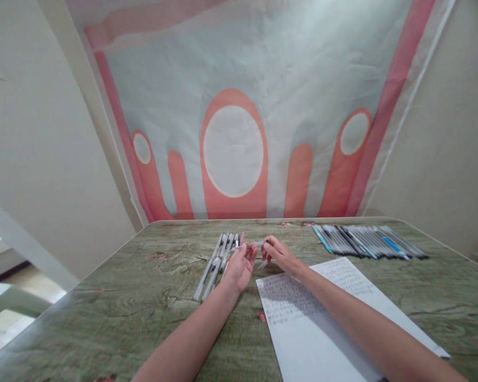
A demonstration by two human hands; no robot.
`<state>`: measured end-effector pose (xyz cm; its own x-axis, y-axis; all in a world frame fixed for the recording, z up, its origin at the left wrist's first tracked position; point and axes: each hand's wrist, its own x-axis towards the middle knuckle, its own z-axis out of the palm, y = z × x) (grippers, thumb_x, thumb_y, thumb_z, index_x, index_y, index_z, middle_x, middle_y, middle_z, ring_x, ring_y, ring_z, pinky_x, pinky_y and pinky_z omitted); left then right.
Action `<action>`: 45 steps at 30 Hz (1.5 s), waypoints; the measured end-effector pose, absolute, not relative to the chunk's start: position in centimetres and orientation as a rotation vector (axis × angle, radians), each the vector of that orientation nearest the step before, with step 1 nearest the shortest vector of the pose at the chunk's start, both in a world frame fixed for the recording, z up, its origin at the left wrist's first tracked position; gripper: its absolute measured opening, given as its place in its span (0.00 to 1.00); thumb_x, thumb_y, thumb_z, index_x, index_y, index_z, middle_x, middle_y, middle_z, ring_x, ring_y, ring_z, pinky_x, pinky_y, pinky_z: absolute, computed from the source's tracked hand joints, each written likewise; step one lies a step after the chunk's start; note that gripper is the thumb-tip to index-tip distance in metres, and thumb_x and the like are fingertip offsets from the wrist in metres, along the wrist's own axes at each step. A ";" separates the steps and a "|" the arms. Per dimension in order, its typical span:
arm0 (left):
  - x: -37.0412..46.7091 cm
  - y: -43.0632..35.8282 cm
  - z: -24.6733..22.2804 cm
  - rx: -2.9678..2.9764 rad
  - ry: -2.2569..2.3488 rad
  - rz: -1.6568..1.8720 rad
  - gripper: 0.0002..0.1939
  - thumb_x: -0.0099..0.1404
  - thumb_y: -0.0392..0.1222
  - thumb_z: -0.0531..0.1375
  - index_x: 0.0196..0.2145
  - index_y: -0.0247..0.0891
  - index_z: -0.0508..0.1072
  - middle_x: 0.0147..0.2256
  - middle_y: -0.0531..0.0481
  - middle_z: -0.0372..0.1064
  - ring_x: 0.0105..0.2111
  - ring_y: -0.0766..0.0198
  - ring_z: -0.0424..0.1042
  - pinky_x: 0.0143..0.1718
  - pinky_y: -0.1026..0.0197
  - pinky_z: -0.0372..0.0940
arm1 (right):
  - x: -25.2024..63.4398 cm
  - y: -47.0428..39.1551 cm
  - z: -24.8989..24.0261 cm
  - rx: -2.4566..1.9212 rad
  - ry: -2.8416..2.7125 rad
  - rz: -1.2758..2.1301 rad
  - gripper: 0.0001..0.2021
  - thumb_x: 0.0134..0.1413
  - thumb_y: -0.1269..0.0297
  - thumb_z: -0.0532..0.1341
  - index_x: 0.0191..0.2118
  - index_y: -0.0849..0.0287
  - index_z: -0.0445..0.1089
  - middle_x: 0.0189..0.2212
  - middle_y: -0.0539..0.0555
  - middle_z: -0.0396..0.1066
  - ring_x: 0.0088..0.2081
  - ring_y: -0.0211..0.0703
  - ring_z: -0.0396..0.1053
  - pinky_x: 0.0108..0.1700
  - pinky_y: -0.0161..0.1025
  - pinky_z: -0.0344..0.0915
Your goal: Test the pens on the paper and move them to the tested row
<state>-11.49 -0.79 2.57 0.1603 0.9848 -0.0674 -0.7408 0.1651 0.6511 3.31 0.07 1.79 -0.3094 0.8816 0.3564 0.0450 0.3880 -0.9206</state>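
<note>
Over the middle of the table, a clear-barrelled pen point(255, 244) lies nearly level between my two hands. My left hand point(241, 265) pinches its left part between thumb and fingers, palm turned up. The fingers of my right hand point(281, 253) are closed at the pen's dark right end. Below those fingers shows a small clear piece point(263, 263), and I cannot make out whether it is held or lying on the table. Just left of my left hand, several clear pens point(215, 268) lie side by side in overlapping rows.
A long row of pens point(354, 242), mostly clear with a few blue or teal, lies at the back right. A sheet of paper with handwriting point(314, 329) lies under my right forearm. The wood-patterned table point(115, 318) reaches back to a wall hanging point(279, 106).
</note>
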 end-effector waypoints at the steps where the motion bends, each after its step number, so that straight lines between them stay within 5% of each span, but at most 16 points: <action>1: -11.2 -1.1 2.7 0.541 0.544 1.296 0.12 0.60 0.34 0.54 0.43 0.39 0.67 0.33 0.51 0.69 0.32 0.73 0.69 0.37 0.69 0.65 | 3.2 -0.2 2.0 -0.824 -1.696 1.009 0.18 0.52 0.51 0.52 0.43 0.58 0.60 0.32 0.52 0.65 0.31 0.37 0.65 0.31 0.34 0.63; 5: -9.8 -2.5 2.8 0.699 0.582 1.182 0.10 0.59 0.41 0.56 0.37 0.34 0.67 0.36 0.47 0.69 0.35 0.68 0.68 0.40 0.65 0.63 | 2.7 -1.3 3.3 -0.798 -1.872 0.826 0.22 0.54 0.51 0.50 0.51 0.56 0.60 0.40 0.54 0.63 0.41 0.40 0.62 0.44 0.39 0.59; 9: -8.8 -5.0 3.1 1.277 0.782 0.997 0.19 0.59 0.52 0.53 0.40 0.34 0.65 0.38 0.45 0.67 0.36 0.63 0.66 0.40 0.57 0.61 | 3.9 -0.6 5.9 -0.930 -1.743 0.845 0.26 0.57 0.48 0.41 0.40 0.58 0.70 0.31 0.53 0.66 0.32 0.38 0.63 0.36 0.37 0.61; 11: -8.6 -6.5 3.3 1.731 0.804 0.790 0.22 0.53 0.52 0.58 0.41 0.36 0.65 0.40 0.44 0.65 0.41 0.60 0.64 0.44 0.55 0.58 | 5.6 -0.1 7.4 -1.017 -1.585 0.823 0.28 0.56 0.47 0.40 0.35 0.60 0.71 0.23 0.52 0.65 0.26 0.37 0.61 0.30 0.35 0.60; 18: -7.9 -8.7 2.8 2.426 0.728 0.490 0.34 0.41 0.56 0.64 0.45 0.39 0.63 0.46 0.43 0.59 0.46 0.53 0.57 0.47 0.52 0.53 | 13.2 -6.0 5.8 -1.291 -1.366 0.971 0.13 0.46 0.53 0.57 0.28 0.60 0.64 0.17 0.46 0.60 0.19 0.32 0.56 0.23 0.32 0.54; 23: -8.3 -8.7 2.3 2.539 0.741 0.451 0.31 0.45 0.57 0.62 0.44 0.40 0.64 0.47 0.44 0.59 0.48 0.55 0.57 0.49 0.52 0.53 | 17.8 -12.5 1.0 -1.464 -1.261 0.862 0.10 0.50 0.57 0.53 0.28 0.59 0.61 0.19 0.47 0.62 0.23 0.34 0.59 0.27 0.33 0.57; 30: -8.7 -10.3 2.0 2.653 0.820 0.410 0.24 0.58 0.50 0.54 0.51 0.42 0.59 0.53 0.44 0.55 0.52 0.56 0.54 0.54 0.49 0.50 | 19.8 -13.9 0.1 -1.552 -1.483 0.641 0.06 0.48 0.62 0.54 0.27 0.59 0.61 0.22 0.47 0.60 0.25 0.36 0.59 0.27 0.33 0.56; 45: -9.4 -10.5 2.5 2.713 0.808 0.311 0.25 0.59 0.49 0.52 0.54 0.42 0.56 0.55 0.44 0.52 0.55 0.56 0.52 0.55 0.49 0.51 | 19.8 -14.0 -0.2 -1.603 -1.545 0.468 0.10 0.52 0.60 0.52 0.24 0.58 0.58 0.19 0.46 0.57 0.22 0.34 0.56 0.26 0.33 0.53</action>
